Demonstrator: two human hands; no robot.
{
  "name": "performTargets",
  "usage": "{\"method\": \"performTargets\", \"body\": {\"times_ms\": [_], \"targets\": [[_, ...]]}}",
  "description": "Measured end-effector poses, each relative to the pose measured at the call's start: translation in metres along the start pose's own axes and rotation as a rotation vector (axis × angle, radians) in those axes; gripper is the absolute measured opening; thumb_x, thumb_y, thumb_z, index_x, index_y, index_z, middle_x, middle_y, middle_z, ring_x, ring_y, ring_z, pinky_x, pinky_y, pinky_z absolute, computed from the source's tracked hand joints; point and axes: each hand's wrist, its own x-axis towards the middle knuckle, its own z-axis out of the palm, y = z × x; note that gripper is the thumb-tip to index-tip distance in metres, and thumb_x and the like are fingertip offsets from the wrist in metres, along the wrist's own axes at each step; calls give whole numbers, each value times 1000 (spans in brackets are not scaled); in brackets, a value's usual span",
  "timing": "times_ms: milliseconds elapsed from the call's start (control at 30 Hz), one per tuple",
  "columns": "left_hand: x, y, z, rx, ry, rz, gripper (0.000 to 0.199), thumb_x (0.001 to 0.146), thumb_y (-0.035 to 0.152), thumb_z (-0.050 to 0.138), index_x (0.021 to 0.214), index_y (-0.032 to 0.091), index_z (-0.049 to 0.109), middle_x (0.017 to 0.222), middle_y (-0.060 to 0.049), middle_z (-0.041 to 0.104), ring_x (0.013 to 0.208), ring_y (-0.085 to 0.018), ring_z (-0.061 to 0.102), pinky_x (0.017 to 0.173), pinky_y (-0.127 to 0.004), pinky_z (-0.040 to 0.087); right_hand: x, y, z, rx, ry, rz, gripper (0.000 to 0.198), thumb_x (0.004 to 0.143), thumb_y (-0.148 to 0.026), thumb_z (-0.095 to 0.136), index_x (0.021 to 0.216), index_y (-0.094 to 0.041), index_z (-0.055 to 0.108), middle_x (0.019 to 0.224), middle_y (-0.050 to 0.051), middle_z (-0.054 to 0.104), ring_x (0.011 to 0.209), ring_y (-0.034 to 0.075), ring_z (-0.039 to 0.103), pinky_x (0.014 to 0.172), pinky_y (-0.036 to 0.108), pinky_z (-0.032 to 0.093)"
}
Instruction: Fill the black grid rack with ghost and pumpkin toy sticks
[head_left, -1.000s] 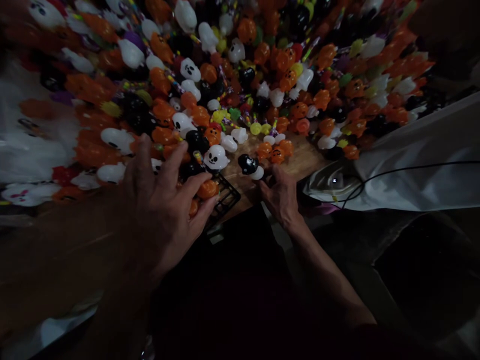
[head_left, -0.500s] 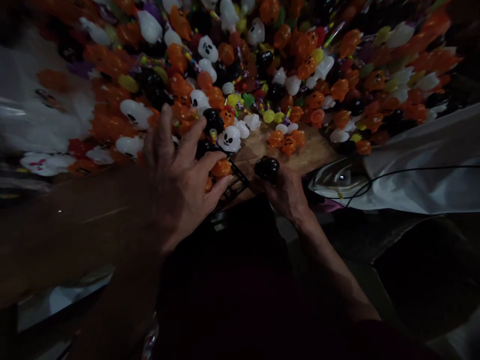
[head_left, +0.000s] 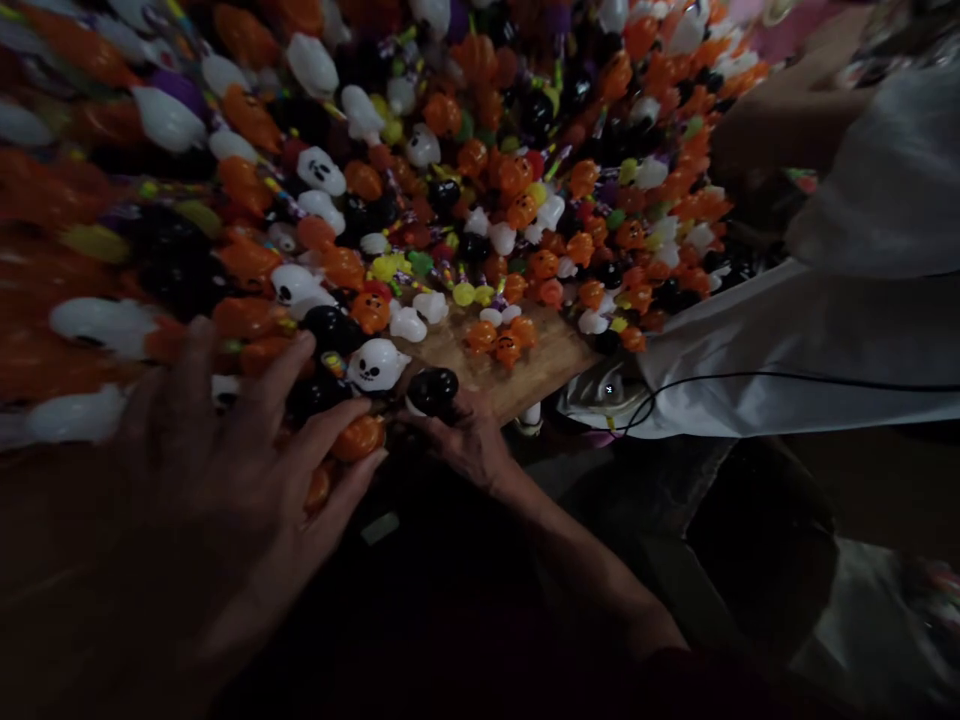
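My left hand (head_left: 247,470) is at the table edge with its fingers spread. Its thumb and index finger pinch a glossy orange plastic figure (head_left: 358,438), and a second orange piece (head_left: 319,488) shows under the palm. To the right of it, my right hand (head_left: 476,440) grips a shiny black rounded figure (head_left: 433,390); a pale bit shows at its lower side. Between and just beyond the hands lies a white skull figure (head_left: 377,365), beside a black one (head_left: 330,328). The black frame under the left hand is mostly lost in shadow.
A large heap of orange, white, black and yellow plastic figures (head_left: 517,175) covers the wooden table (head_left: 480,375). Three orange pieces (head_left: 508,345) sit near its edge. At right are white sheeting (head_left: 787,350), a black cable (head_left: 750,375) and another person's arm (head_left: 795,120).
The view has swung to the right, so the hands and heap appear further left. My right hand has brought the black figure closer to the skull and my left hand.
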Motion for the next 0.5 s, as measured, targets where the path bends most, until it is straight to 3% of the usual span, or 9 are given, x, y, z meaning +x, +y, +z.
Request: {"method": "performTargets", "body": {"times_ms": [100, 200, 300, 500], "targets": [[0, 0, 6, -19, 88, -4, 82, 85, 34, 69, 157, 50, 34, 167, 7, 31, 154, -54, 21, 117, -88, 27, 1, -6, -5, -147, -44, -147, 18, 98, -34, 55, 92, -19, 64, 88, 5, 71, 82, 17, 69, 76, 29, 58], [0, 0, 9, -61, 70, -20, 74, 82, 35, 71, 151, 49, 48, 167, 10, 31, 155, -54, 20, 120, -86, 24, 0, -9, -6, -302, -80, -241, 13, 98, -25, 51, 87, -21, 57, 85, 5, 68, 80, 17, 66, 75, 29, 58], [2, 2, 8, -112, 89, -33, 65, 82, 39, 72, 144, 46, 57, 166, 10, 34, 156, -51, 20, 124, -82, 19, 0, -8, -1, -418, -157, -223, 13, 96, -21, 53, 84, -22, 51, 86, 6, 66, 82, 18, 65, 77, 30, 57], [21, 24, -8, -88, 124, -54, 48, 86, 41, 69, 132, 27, 67, 157, -10, 51, 153, -53, 27, 120, -81, 24, 6, -3, 1, -405, -188, -234, 8, 96, -24, 53, 91, -19, 58, 94, 8, 68, 87, 19, 67, 81, 31, 57]]}}
